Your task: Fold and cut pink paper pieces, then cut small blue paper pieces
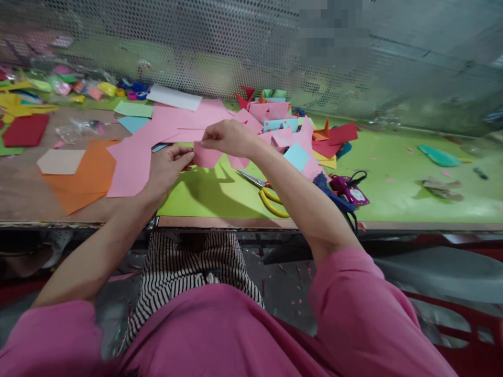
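My left hand (173,161) pinches the left edge of a pink paper piece (206,157) between thumb and fingers. The fingers of my right hand (226,137) are closed on the top edge of that same piece. Its lower right side shows angled edges, and my right hand hides part of it. Both hands are raised over the green table mat (204,196), where their shadow falls. To the right lie scissors (267,192) with yellow handles, blades pointing left. Larger pink paper sheets (168,119) spread behind my hands.
Folded pink dotted paper pieces (271,111) are heaped at the back. A blue glue gun (332,193) and a purple box with a cable (349,189) lie right. Orange paper (86,175) lies left. A perforated metal panel (220,47) stands behind the table.
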`<state>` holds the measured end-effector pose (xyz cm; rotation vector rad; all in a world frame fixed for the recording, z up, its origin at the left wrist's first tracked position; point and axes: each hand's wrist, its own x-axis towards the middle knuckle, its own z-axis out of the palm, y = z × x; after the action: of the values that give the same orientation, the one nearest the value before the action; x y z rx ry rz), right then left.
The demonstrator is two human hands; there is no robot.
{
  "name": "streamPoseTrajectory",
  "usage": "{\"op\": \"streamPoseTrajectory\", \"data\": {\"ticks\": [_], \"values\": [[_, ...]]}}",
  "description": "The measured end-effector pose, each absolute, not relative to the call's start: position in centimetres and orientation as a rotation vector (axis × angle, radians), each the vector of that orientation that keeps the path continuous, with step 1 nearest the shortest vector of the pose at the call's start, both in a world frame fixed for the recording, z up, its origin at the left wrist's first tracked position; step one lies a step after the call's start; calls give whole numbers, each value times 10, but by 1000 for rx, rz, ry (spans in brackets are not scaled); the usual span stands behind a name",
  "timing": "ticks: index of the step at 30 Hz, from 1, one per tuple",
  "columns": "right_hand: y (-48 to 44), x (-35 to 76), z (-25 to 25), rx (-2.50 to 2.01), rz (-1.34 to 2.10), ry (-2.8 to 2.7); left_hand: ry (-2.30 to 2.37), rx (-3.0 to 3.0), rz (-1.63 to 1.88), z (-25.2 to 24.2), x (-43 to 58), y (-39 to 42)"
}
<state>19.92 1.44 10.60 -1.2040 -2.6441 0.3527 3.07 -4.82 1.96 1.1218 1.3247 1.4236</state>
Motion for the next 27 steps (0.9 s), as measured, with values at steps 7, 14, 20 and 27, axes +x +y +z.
{"op": "streamPoseTrajectory", "data": {"ticks": [7,14,20,27], "values": [[17,199,98,-1214,396,-2688,1360,1212,1390,21,25,-42],[30,244,67,-1517,322,-2421,1443,1272,1397,-2,4,-16],[24,264,48,-1586,551,-2309,1428,1310,1375,-8,0,-8],[28,271,38,-1530,617,-2163,1395,1408,1322,2,-5,-6]]}}
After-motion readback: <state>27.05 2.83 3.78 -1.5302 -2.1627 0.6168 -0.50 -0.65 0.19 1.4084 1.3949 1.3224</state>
